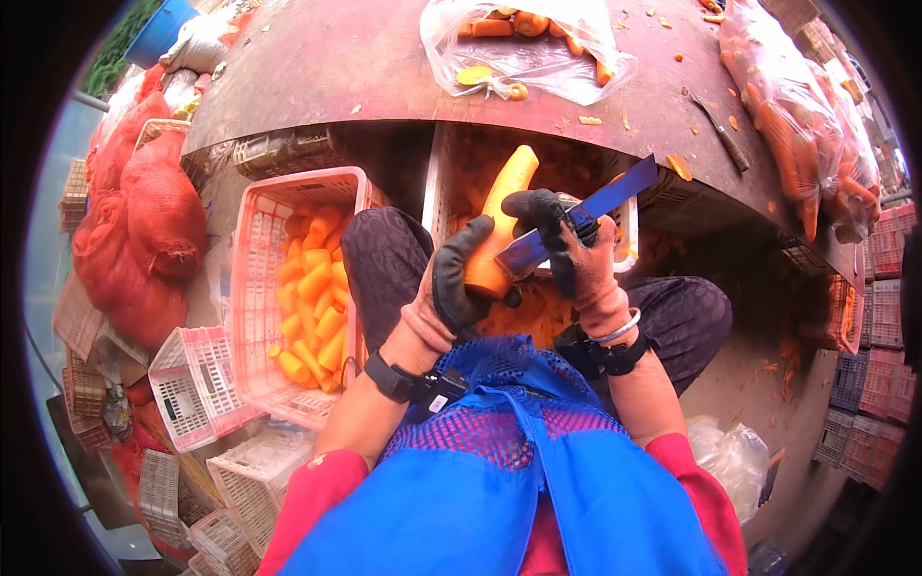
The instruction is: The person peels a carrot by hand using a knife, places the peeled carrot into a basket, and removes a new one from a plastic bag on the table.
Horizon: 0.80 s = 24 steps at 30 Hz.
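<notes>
While a table (317,77) spans the far side, a pink crate (253,288) of peeled carrots (315,284) sits before its left half; just this side of the table, the left hand (449,276) clamps a carrot (510,187), the right hand (582,254) a blue blade (629,191) overlapping it.

Took in red mesh sacks (158,226) slumped at left, a blue bucket (158,34) beyond them, jumbled plastic crates (197,379) at lower left, stacked crates (869,384) at far right and a crumpled clear plastic bag (740,470).
</notes>
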{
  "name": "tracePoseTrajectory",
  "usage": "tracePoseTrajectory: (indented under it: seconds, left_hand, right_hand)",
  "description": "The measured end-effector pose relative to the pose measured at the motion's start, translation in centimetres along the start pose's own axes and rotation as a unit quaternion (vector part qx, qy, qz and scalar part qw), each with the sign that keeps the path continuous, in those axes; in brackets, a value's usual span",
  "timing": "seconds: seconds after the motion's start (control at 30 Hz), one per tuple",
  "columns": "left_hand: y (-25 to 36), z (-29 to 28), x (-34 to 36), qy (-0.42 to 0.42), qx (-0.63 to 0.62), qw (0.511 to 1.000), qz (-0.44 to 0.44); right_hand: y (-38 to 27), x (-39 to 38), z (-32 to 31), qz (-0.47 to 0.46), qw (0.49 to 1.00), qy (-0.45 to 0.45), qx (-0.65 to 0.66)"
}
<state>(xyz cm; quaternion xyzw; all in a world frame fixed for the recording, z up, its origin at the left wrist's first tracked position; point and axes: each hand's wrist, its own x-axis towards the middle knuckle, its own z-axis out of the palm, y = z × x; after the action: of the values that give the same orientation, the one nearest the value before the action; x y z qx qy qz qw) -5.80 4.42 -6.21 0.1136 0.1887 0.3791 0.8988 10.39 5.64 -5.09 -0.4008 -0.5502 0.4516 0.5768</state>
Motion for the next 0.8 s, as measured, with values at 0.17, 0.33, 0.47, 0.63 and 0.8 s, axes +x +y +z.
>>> tracePoseTrajectory:
  seconds: [0.17,0.33,0.47,0.63,0.8]
  left_hand:
    - [-0.6,-1.3,1.2,-0.021,0.611,0.713,0.343]
    - [-0.3,-1.0,0.7,0.068,-0.008,0.997,-0.017]
    - [-0.3,-2.6,-0.5,0.02,-0.097,0.991,-0.088]
    - [1.2,-0.8,-1.1,0.039,-0.128,0.99,0.038]
    - [1.0,-4.5,0.9,0.024,-0.102,0.994,0.013]
  right_hand:
    - [1.9,-1.8,0.6,0.08,0.994,-0.001,0.074]
    - [5.7,1.8,-1.7,-0.121,0.978,-0.011,-0.168]
    - [8.3,9.5,-4.0,0.104,0.969,0.193,0.113]
    - [6.7,8.8,-3.2,0.052,0.952,0.193,0.233]
    - [3.5,1.5,0.8,0.108,0.983,0.131,0.067]
